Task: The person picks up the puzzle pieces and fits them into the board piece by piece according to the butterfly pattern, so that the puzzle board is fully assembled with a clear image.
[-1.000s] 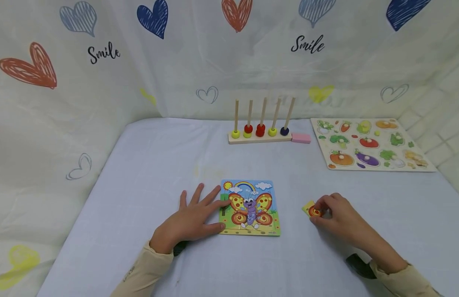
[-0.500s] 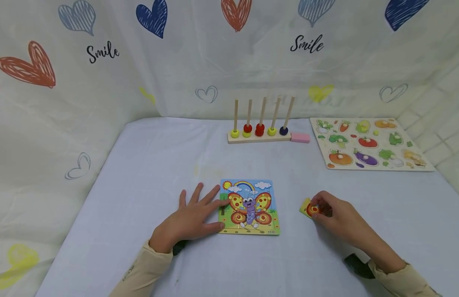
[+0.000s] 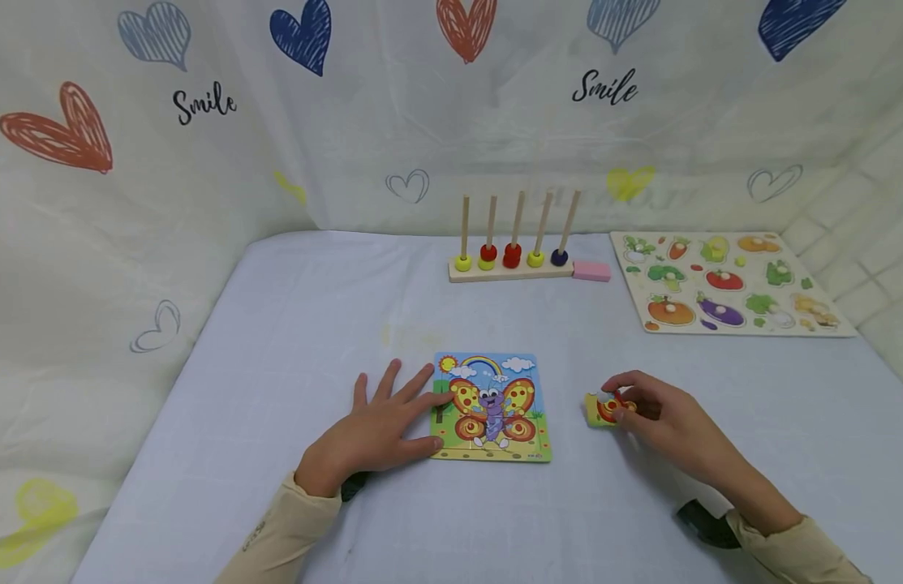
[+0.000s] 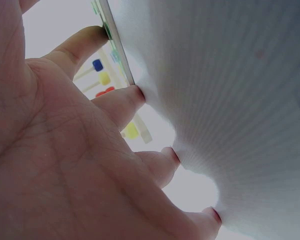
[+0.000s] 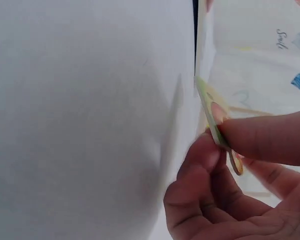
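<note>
A square butterfly jigsaw puzzle (image 3: 493, 410) lies flat on the white-covered table. My left hand (image 3: 378, 430) is spread at its left side, with thumb and index fingertip resting on its left edge; in the left wrist view the other fingertips touch the cloth. To the right of the puzzle, my right hand (image 3: 666, 422) pinches a small yellow and red puzzle piece (image 3: 600, 410) between thumb and fingers. The right wrist view shows the puzzle piece (image 5: 212, 110) edge-on, held above the cloth. Part of it is hidden by the fingers.
Behind the puzzle stands a wooden bead counter (image 3: 509, 272) with upright pegs and coloured beads, a pink block (image 3: 591, 271) at its right end. A vegetable peg board (image 3: 732, 284) lies at the back right. A curtain printed with hearts (image 3: 422, 105) hangs behind the table.
My right hand has turned the puzzle piece in its fingers, and the piece has shifted slightly left. My left hand and the puzzle stay where they were.
</note>
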Available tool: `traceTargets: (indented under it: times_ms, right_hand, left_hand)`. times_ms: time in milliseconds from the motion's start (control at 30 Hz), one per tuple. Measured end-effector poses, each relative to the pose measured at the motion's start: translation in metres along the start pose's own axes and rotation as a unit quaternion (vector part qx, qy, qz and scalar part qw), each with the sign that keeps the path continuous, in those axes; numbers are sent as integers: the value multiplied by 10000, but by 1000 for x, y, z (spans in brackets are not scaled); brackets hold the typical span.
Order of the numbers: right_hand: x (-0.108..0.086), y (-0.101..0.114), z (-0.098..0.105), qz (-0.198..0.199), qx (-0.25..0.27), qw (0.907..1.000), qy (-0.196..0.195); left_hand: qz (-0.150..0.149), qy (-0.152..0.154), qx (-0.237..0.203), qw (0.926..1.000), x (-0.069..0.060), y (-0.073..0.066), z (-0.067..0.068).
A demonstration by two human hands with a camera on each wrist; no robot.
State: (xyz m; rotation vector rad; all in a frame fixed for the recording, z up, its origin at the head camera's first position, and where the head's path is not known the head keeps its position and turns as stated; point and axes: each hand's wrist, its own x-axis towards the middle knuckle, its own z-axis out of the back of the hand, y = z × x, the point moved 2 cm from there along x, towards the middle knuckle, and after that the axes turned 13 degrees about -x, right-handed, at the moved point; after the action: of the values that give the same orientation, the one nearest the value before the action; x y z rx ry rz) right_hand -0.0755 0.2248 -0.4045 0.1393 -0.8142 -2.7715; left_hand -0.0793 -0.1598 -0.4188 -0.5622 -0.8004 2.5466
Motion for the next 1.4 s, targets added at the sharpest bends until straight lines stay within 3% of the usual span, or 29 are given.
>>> traceTargets:
  times_ms: [200,400,533,767,1200,1400]
  right_hand:
    - [4,5,-1,101,663,9977,135]
    - [8,12,-5,3,824,9963,223]
    - [11,19,-10,138,1123,9930,330]
    - [17,30,-17,443,928,9938,430]
    - [29,50,-32,654,1023,9889,859]
    - [33,56,-36,815,924,9885,876]
  left_hand:
    - [47,4,59,10000,2,0,0]
    - [35,21,41,10000,2,1,1]
    - [36,21,53,10000,2,1,1]
    - [10,26,21,10000,2,1,1]
    - [25,27,-5,10000,1,2,0]
    - [19,31,-24,10000,0,1,0]
